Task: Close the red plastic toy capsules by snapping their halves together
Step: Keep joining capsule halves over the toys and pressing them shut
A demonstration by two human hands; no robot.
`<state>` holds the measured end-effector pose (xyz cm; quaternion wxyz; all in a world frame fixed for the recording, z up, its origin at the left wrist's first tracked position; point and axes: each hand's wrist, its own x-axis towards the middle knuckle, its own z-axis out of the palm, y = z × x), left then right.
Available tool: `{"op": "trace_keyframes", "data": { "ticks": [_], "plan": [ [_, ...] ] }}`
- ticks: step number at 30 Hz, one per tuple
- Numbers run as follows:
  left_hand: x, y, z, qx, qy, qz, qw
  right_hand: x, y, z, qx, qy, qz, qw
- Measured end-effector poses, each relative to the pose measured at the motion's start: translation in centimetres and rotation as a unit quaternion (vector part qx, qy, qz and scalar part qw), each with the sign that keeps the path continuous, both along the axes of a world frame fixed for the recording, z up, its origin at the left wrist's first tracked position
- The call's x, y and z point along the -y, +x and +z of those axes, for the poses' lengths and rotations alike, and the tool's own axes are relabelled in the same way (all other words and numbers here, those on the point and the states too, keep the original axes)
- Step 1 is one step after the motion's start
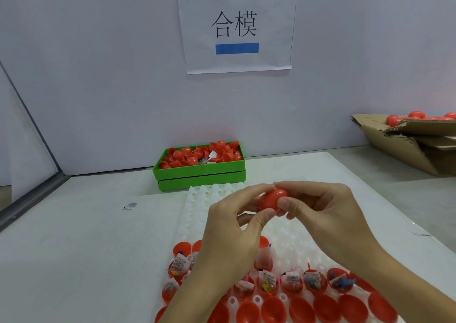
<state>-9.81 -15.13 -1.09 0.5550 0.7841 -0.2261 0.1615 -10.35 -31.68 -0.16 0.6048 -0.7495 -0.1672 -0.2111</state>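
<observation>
A red capsule (271, 200) is held in the air above the white moulded tray (197, 214), both halves together. My left hand (229, 239) pinches its left side with thumb and fingertips. My right hand (328, 214) pinches its right side, thumb in front. On the tray's near rows stand several open red capsule halves (292, 284) with small bagged toys in them. In front of those lie several empty red halves (274, 310).
A green bin (199, 174) heaped with red halves stands at the back by the wall. A torn cardboard box (404, 145) at the far right holds closed red capsules. A small packet (130, 206) lies on the table to the left.
</observation>
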Motion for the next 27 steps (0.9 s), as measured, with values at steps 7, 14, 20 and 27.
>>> {"op": "trace_keyframes", "data": {
  "ticks": [7,14,20,27],
  "plan": [
    [0.1,0.4,0.9,-0.238,-0.411,-0.085,0.876,0.7,0.2,0.5,-0.024,0.089,0.04,0.995],
    [-0.4,0.6,1.0,-0.275,-0.502,-0.098,0.814,0.9,0.3,0.4,-0.022,0.037,0.009,0.999],
    [-0.1,0.7,0.8,-0.169,-0.36,0.012,0.917,0.6,0.1,0.8,-0.074,-0.001,0.026,0.997],
    [0.5,0.0,-0.6,0.098,-0.011,0.098,0.99,-0.1,-0.1,0.1,-0.116,0.032,0.104,0.987]
  ]
}}
